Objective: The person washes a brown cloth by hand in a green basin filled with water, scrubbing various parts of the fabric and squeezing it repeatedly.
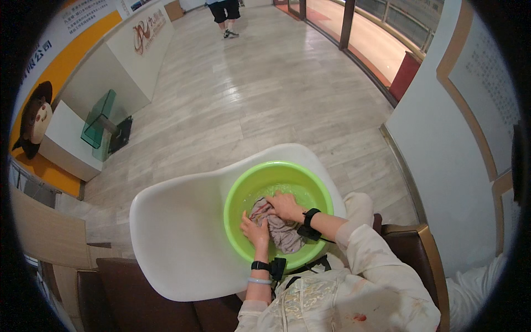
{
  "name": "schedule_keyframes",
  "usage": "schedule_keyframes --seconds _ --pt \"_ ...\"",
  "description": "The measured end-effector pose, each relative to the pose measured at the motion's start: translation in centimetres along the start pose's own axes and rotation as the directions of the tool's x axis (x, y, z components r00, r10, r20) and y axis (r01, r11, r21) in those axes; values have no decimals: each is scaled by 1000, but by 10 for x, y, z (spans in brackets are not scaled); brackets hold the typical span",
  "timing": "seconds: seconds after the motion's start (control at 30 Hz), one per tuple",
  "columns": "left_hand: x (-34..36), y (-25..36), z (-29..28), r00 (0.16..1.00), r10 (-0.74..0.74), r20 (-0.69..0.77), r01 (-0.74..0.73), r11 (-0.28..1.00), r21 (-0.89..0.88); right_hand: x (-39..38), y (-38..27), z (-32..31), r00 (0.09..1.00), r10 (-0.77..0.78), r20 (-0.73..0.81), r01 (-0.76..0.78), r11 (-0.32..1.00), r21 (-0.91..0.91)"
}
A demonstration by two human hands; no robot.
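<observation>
A bunched, wet-looking greyish-pink cloth (286, 237) with dark and reddish lines near its far end lies in a lime-green round basin (230, 226). Shallow water shows beside it. My left hand (255, 232) grips the cloth's left side, thumb and fingers apart around a fold. From the right, my right hand (286, 207) reaches over the cloth, its fingers curled onto the far end close to my left fingertips. The undersides of both hands are hidden. Black straps with small black devices sit on both wrists, and a pale bangle is on my left forearm.
The basin stands on a white moulded chair (180, 238). Brown seats (138, 293) lie below and beside me. A glass-topped stand (102, 122) and white counter (130, 61) are at far left. A person (224, 14) stands far ahead. A white wall (437, 166) rises at right.
</observation>
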State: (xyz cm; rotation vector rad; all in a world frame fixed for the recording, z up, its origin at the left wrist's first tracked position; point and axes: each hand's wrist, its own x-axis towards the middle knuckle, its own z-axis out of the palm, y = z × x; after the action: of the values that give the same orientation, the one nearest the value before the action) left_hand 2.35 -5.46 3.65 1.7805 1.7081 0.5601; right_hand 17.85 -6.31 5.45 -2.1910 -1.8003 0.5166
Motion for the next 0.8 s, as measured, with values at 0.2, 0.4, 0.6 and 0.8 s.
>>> schedule_keyframes --seconds 0.2,0.4,0.6,0.8 --pt "9 -34 21 997 49 52 -33 962 -272 7 2 17 920 147 -364 -156 988 5" --pt "14 -43 28 986 -23 163 130 715 -687 12 10 21 945 70 -319 -41 995 96" --pt "10 -18 22 876 -259 407 467 243 -850 -6 -32 9 970 -58 -236 141 926 351" --pt "4 -17 18 782 -97 616 621 210 -755 -26 -60 24 878 -323 -353 366 929 62"
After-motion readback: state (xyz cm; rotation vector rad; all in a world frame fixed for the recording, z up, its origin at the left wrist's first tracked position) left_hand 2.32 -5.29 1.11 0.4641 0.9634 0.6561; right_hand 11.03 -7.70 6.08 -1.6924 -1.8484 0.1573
